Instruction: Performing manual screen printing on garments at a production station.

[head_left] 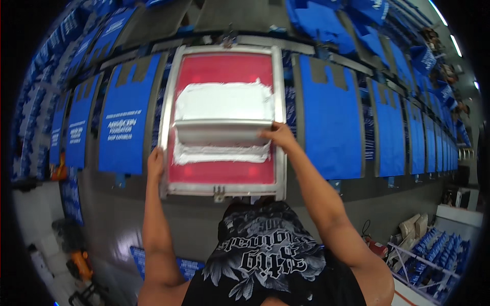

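Observation:
A screen printing frame (279,92) with metal rails and red mesh (227,69) lies in front of me. White ink (224,99) covers the middle of the mesh, with a ragged band of it on the near side too. Across the ink rests a wide silver squeegee (219,134). My right hand (279,136) is closed on the squeegee's right end, near the right rail. At the left rail, my left hand (156,163) grips the frame low on its side; some of its fingers are hidden.
Printed blue fabric panels (125,117) lie in a row to the left, and plain blue panels (332,117) continue to the right. Behind runs another row of boards. A rack of blue pieces (434,255) stands at lower right. An orange object (80,265) is at lower left.

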{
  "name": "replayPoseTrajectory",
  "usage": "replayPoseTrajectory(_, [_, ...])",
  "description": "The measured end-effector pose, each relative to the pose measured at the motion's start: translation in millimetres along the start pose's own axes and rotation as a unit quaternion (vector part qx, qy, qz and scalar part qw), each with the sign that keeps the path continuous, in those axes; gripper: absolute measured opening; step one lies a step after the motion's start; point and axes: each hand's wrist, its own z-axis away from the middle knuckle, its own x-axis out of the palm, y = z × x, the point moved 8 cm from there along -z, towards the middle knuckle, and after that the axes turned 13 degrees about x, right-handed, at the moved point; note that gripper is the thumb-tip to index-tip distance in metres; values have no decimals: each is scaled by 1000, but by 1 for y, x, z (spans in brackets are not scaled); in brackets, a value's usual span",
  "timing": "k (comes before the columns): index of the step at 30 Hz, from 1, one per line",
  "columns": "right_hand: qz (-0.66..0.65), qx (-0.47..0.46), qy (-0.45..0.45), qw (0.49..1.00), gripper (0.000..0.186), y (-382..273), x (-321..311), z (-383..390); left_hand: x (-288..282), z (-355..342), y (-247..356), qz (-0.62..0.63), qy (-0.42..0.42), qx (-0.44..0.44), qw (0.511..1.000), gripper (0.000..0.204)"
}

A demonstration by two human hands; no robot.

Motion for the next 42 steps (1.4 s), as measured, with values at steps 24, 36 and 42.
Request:
replayPoseTrajectory(24, [-44, 3, 44, 998, 40, 104, -425, 87, 345, 147, 259, 78, -53, -11, 995, 41])
replayPoseTrajectory(36, [11, -4, 35, 999, 42, 126, -424, 53, 364, 136, 205, 102, 1, -57, 993, 44])
replayPoseTrajectory(42, [-11, 8, 38, 999, 47, 134, -425, 56, 369, 144, 213, 135, -30, -77, 987, 49])
